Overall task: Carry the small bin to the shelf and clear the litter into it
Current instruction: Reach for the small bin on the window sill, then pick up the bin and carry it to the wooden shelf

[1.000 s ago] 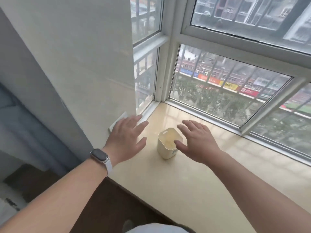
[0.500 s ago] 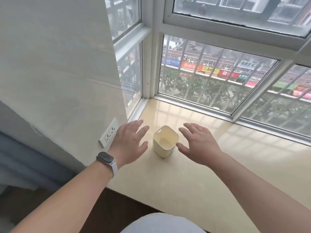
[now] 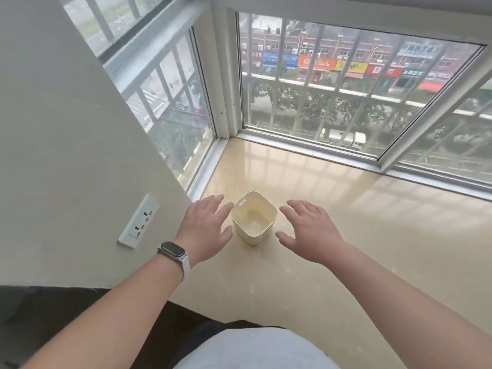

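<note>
A small cream-yellow bin point(image 3: 254, 218), square with rounded corners and nothing inside it, stands upright on the glossy beige window ledge point(image 3: 346, 249). My left hand point(image 3: 205, 227), with a watch on its wrist, hovers open just left of the bin, fingers spread. On the bin's right my right hand point(image 3: 308, 230) is also open, a small gap away. Neither hand touches the bin. No shelf or litter is in view.
A pale wall point(image 3: 66, 155) with a white power socket point(image 3: 138, 222) runs close along the left. Barred windows point(image 3: 346, 89) close off the far side and the left corner of the ledge. Dark floor point(image 3: 53, 310) lies below the ledge's near edge.
The view has tilted down and drawn nearer to the ledge. Both hands have stayed spread on either side of the bin, which has not moved.
</note>
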The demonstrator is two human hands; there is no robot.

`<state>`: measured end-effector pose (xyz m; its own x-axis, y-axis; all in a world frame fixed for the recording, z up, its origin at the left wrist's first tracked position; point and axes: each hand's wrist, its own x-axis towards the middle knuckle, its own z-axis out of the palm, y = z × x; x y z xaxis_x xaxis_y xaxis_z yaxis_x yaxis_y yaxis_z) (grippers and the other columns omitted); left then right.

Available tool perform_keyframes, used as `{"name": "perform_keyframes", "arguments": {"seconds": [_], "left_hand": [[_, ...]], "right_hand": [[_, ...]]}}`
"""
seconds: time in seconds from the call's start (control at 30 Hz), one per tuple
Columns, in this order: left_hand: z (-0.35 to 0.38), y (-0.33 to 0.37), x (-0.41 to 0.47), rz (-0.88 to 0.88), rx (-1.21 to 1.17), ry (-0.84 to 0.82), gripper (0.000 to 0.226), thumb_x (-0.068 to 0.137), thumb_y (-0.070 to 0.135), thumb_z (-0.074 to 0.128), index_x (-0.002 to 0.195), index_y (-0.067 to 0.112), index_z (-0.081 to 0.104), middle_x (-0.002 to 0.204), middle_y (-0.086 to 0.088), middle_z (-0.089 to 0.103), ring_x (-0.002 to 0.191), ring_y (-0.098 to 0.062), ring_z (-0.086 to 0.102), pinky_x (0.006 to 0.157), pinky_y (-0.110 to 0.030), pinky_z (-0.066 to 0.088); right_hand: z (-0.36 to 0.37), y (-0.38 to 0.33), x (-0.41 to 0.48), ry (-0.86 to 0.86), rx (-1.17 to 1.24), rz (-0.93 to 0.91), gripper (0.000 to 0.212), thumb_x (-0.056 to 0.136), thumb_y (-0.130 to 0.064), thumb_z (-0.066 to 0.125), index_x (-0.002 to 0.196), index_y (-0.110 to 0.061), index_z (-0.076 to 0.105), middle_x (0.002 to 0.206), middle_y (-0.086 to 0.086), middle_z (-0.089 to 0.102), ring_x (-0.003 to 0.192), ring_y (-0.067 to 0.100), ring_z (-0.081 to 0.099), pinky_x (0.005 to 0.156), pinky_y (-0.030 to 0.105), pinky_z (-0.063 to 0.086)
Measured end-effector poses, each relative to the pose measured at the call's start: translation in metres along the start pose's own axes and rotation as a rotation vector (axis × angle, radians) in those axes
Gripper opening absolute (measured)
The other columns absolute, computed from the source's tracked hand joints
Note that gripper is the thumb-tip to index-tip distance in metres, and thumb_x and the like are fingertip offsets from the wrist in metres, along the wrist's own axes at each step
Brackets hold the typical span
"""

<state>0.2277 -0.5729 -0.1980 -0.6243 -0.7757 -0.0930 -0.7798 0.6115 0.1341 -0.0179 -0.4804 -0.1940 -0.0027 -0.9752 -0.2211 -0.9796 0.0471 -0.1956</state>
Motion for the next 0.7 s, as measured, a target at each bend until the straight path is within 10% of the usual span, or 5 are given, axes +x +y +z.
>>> {"name": "perform_keyframes", "arguments": {"seconds": [0.7], "left_hand": [[0.135, -0.065, 0.077, -0.369, -0.708, -0.469, 0.103, 0.078, 0.05, 0.075, 0.151, 0.038, 0.003, 0.153, 0.01, 0.031, 0.138, -0.008, 0.031, 0.109, -0.037, 0.035]], "right_hand": [[0.111, 0.05, 0.091, -0.37, 0.645, 0.38, 0.089, 0.08, -0.046, 0.069, 0.151, -0.028, 0.017, 0.157, -0.008, 0.024, 0.142, 0.013, 0.024, 0.112, 0.033, 0.029]]}}
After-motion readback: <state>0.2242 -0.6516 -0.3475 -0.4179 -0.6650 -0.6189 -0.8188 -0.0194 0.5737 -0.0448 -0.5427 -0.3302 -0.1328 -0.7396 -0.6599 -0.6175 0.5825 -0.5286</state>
